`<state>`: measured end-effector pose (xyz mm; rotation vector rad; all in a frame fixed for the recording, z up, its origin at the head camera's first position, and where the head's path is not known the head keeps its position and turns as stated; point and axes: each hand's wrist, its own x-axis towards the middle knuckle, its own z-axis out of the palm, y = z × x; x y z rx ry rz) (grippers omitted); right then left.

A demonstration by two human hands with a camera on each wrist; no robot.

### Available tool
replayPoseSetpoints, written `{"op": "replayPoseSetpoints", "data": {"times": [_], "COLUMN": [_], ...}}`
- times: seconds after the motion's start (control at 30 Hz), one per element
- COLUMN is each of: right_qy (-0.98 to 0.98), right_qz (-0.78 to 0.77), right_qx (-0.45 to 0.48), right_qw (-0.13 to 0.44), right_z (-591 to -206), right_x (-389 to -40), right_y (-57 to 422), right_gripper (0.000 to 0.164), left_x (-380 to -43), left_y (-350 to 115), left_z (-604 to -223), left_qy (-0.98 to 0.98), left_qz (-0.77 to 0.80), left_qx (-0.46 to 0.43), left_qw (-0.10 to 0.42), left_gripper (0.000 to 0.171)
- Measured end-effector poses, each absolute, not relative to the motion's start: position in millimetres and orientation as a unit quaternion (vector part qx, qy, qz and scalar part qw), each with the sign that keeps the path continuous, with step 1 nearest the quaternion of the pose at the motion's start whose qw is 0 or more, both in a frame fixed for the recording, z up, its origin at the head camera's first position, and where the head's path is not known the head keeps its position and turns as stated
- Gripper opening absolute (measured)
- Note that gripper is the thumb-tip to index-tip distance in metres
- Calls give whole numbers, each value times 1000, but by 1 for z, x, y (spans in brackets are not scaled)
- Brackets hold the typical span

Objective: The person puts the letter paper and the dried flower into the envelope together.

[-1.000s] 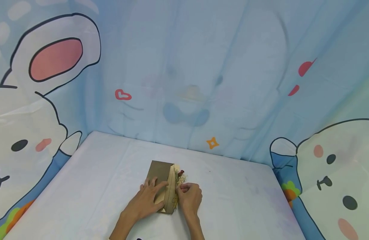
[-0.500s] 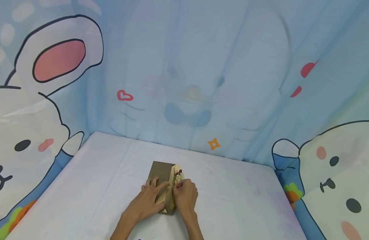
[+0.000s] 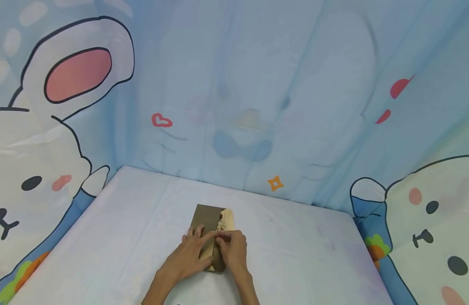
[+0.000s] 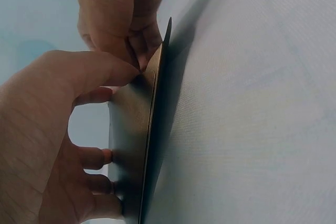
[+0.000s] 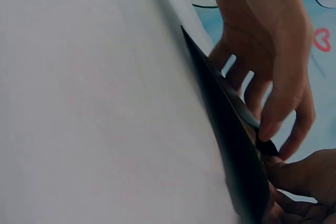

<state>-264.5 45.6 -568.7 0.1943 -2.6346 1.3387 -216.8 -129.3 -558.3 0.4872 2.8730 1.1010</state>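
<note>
In the head view a brown envelope (image 3: 206, 215) lies on the white-covered table, its long opening facing right. A small bunch of dried flowers (image 3: 221, 225) shows at that opening, beside a pale cream strip (image 3: 229, 219). My left hand (image 3: 185, 256) rests on the envelope with fingers spread, thumb and forefinger apart along the open edge. My right hand (image 3: 234, 250) pinches the dried flowers at the opening; its fingers hide the stems. In the left wrist view the envelope (image 4: 128, 129) stands edge-on under my left fingertips. The right wrist view shows its dark underside (image 5: 231, 140).
A white cloth (image 3: 303, 250) covers the table. Behind it hangs a light blue curtain (image 3: 188, 76) printed with cartoon animals. A tiny dark object (image 3: 178, 304) shows at the bottom edge of the head view, too cut off to tell.
My right hand has moved left with the dried flowers, from beside the envelope to its opening. Less of the bunch now shows, and more of the cream strip. My left hand stays on the envelope.
</note>
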Motion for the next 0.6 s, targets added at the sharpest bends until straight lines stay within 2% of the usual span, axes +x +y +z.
{"op": "replayPoseSetpoints", "data": {"times": [0.17,0.4,0.6], "right_qy": [-888,-913,-909], "right_qz": [446,386,389], "right_qx": [85,116,145], "right_qw": [67,64,48], "right_z": [-567,-567,-564], "right_x": [-270,-281,-280], "right_y": [55,56,59], "right_gripper": [36,32,40], "left_x": [-216,-218,-214], "left_y": [-128,-120,-125], "left_z": [-559,-561,-561], "left_qy": [923,921,927], "left_qz": [353,353,342], "left_qx": [154,165,155], "left_qw": [12,15,0], "left_gripper": [67,65,66]}}
